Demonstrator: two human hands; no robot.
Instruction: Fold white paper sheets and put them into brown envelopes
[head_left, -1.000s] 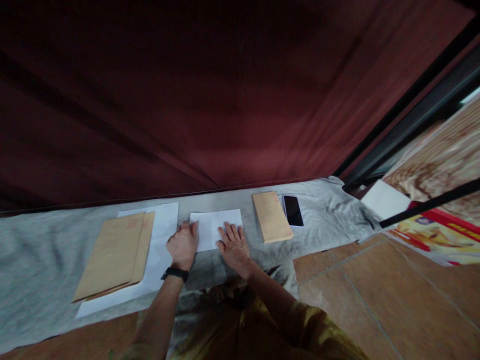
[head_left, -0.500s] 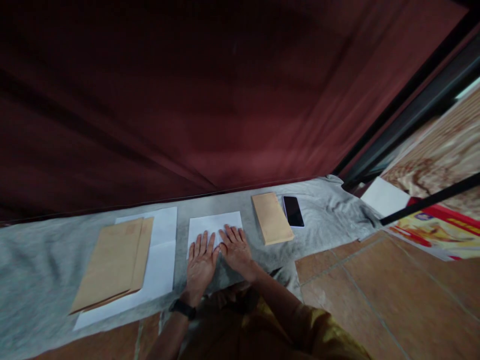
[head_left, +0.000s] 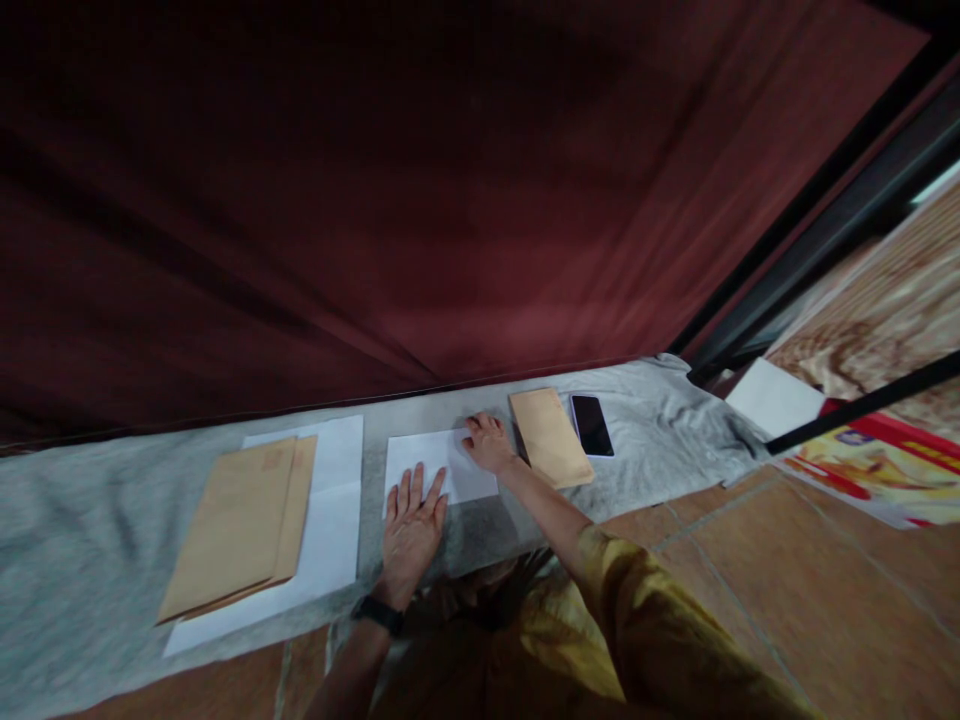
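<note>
A white sheet of paper (head_left: 457, 465), apparently folded, lies on the grey cloth in front of me. My left hand (head_left: 411, 520) rests flat on its left part with the fingers spread, a dark band around the wrist. On the paper's far right corner lies my right hand (head_left: 489, 442), fingers slightly bent and pressing down, with no grip on the sheet visible. Just right of that hand is a small stack of brown envelopes (head_left: 551, 437). Larger brown envelopes (head_left: 232, 525) lie at the left, on top of white paper sheets (head_left: 334, 520).
A dark-screened phone (head_left: 592, 425) lies beside the small envelopes. Grey cloth (head_left: 67, 530) covers the long surface, with a dark red curtain (head_left: 450, 250) hanging behind it. At right are a white box (head_left: 776, 398), a colourful printed box (head_left: 877, 465) and tiled floor (head_left: 810, 560).
My right hand has moved from beside the left hand to the paper's far right corner, its fingers now more bent. The left hand stays flat on the sheet. The view has shifted slightly.
</note>
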